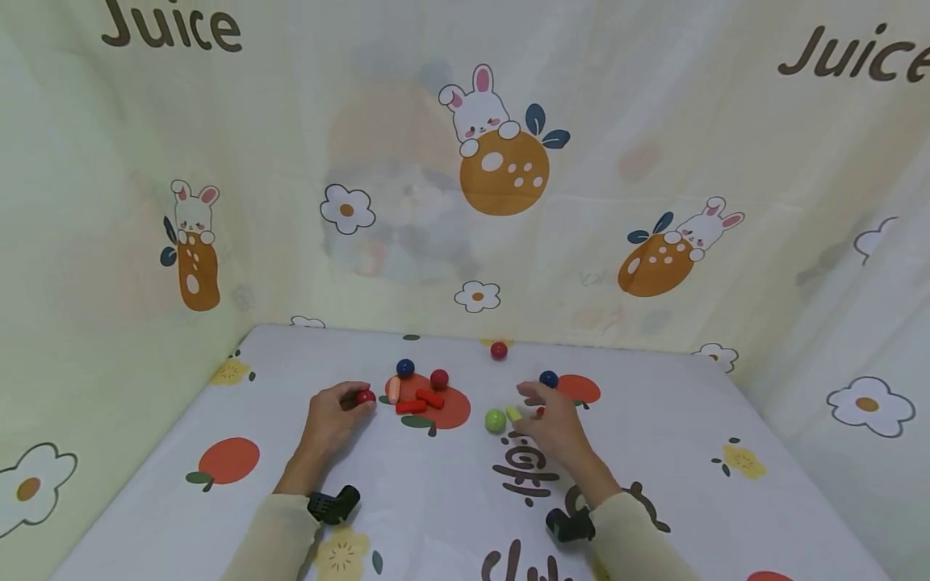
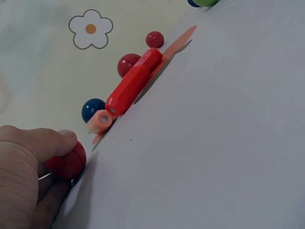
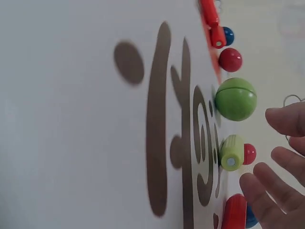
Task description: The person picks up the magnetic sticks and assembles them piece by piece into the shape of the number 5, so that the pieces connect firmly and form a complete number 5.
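Note:
At the left, my left hand [image 1: 337,415] pinches a red ball [image 2: 71,164] between thumb and fingers, at the tabletop. Just beyond it lie a pink stick [image 1: 394,390], a blue ball [image 1: 405,368], another red ball [image 1: 439,379] and two red sticks [image 1: 411,407]. My right hand [image 1: 555,424] hovers with fingers apart, holding nothing. Closest to it are a light green stick [image 3: 232,152] and a green ball [image 3: 236,99]. A further red stick [image 3: 234,212], mostly hidden by the hand in the head view, lies by a second blue ball [image 1: 548,378].
Farther back on the table stands one more red ball [image 1: 498,350]. The white tablecloth [image 1: 407,492] has printed fruit, flowers and lettering. A patterned curtain [image 1: 407,266] rises behind the table's back edge and along both sides.

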Available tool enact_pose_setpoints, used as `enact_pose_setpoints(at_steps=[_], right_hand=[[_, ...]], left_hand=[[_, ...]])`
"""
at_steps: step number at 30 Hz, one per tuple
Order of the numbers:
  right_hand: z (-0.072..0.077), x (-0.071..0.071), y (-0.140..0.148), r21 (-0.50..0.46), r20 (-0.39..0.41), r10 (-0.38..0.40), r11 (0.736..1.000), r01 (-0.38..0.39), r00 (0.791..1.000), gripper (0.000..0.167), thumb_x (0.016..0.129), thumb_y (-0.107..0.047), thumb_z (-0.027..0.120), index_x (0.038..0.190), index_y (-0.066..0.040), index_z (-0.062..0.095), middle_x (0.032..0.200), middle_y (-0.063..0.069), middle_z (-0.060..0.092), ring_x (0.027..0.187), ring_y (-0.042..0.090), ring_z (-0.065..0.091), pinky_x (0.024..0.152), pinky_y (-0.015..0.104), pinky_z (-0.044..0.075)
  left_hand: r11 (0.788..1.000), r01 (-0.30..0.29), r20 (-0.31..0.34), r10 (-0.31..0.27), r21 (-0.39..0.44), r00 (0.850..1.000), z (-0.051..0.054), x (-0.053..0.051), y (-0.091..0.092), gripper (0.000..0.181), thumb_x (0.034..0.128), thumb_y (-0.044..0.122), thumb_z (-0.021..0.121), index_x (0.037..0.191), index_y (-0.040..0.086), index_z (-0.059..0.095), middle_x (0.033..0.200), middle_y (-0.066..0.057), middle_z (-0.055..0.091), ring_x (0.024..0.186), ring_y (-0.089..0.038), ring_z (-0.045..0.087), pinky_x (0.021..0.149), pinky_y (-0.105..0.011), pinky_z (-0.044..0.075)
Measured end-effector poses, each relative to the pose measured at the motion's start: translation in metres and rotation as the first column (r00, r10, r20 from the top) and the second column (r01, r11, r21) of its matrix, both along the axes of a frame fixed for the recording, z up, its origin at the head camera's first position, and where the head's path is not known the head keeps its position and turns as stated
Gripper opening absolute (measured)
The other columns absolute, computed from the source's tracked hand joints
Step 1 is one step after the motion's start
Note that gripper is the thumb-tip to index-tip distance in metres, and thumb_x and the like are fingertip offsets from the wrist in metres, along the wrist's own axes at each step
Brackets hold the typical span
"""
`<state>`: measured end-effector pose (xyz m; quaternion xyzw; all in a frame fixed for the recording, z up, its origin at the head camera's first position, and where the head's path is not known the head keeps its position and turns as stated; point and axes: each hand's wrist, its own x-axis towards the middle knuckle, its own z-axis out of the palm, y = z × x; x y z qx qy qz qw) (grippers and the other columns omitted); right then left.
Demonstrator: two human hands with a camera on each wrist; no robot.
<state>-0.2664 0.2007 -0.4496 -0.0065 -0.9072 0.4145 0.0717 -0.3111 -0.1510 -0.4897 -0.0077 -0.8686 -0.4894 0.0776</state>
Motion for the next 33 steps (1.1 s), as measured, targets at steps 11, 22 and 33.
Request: enact_pose_setpoints(at_steps=[11,22,33], right_hand=[[-0.003,0.008,-0.004,-0.120,0.019,-0.101,0.988,0.102,0.995,0.052,0.085,-0.008,0.077,0.135,-0.008,0.062,0.130,0.013,0.066,0.117,0.028,0.062,0.097,0.046,0.054],[-0.020,0.019,-0.013,-0.175,0.025,-0.225,0.958,0.226,0.974,0.049,0.084,-0.007,0.076,0.131,-0.007,0.064,0.126,0.013,0.068,0.118,0.030,0.063,0.100,0.049,0.052],[-0.026,0.019,-0.014,-0.171,-0.010,-0.243,0.956,0.238,0.970,0.049,0.083,-0.007,0.077,0.130,-0.004,0.064,0.126,0.014,0.068,0.119,0.030,0.063,0.100,0.047,0.053]], left_hand=[[1.000,0.000,0.000,0.000,-0.006,1.000,0.001,0.001,-0.001,0.038,0.0942,0.015,0.072,0.132,0.009,0.067,0.129,-0.013,0.066,0.119,-0.031,0.062,0.102,-0.047,0.052],[1.000,-0.004,0.001,0.004,-0.012,1.000,0.001,0.005,0.002,0.037,0.0940,0.016,0.073,0.131,0.009,0.067,0.127,-0.013,0.067,0.118,-0.030,0.063,0.102,-0.047,0.052],[1.000,-0.013,0.010,0.014,-0.005,1.000,-0.001,0.004,0.002,0.038,0.0941,0.017,0.073,0.131,0.010,0.067,0.128,-0.012,0.066,0.119,-0.031,0.061,0.102,-0.047,0.052]])
